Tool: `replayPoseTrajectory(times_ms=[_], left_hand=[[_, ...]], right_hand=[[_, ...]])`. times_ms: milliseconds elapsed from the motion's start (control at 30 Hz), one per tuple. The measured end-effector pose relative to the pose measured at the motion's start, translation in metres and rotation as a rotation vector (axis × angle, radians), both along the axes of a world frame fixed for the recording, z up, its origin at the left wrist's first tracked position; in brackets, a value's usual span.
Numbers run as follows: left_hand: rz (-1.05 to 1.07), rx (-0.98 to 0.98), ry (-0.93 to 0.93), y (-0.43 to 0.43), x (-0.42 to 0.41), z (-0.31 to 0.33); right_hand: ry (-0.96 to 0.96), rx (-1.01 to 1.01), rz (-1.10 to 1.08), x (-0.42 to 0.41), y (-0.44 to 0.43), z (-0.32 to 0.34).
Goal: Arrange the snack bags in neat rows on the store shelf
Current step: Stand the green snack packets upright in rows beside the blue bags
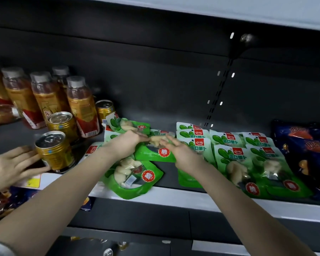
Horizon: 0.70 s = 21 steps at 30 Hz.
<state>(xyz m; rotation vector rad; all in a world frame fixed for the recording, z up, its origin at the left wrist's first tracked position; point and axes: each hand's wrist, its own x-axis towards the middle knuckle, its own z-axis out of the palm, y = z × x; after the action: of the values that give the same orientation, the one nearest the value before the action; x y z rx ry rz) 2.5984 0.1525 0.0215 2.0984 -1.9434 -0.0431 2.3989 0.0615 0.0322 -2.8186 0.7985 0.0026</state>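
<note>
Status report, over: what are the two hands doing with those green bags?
Left hand on loose green bag, grip blurred; right hand touches it, fingers straight. Left bags jumbled, right rows neat. Another person's hand at gold can, close by.

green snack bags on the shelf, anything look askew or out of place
Yes: the right-hand bags lie in straight overlapping rows, but the centre-left bags are a skewed heap, and the front bag overhangs the shelf edge.
</note>
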Motion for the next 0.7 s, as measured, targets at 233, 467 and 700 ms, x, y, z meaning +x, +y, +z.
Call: replayPoseTrajectory(times_ms=[233,467,700], left_hand=[[-0.021,-0.098,-0.027,0.005,0.002,0.006],[-0.18,-0.472,-0.044,-0.006,0.003,0.009],[0.017,0.088,-0.093,-0.018,0.018,-0.002]], right_hand=[[-0.109,0.047,-0.022,-0.008,0.001,0.007],[-0.463,-0.065,-0.121,-0.014,-0.001,0.01],[0.027,-0.077,-0.126,0.012,-0.003,0.0]])
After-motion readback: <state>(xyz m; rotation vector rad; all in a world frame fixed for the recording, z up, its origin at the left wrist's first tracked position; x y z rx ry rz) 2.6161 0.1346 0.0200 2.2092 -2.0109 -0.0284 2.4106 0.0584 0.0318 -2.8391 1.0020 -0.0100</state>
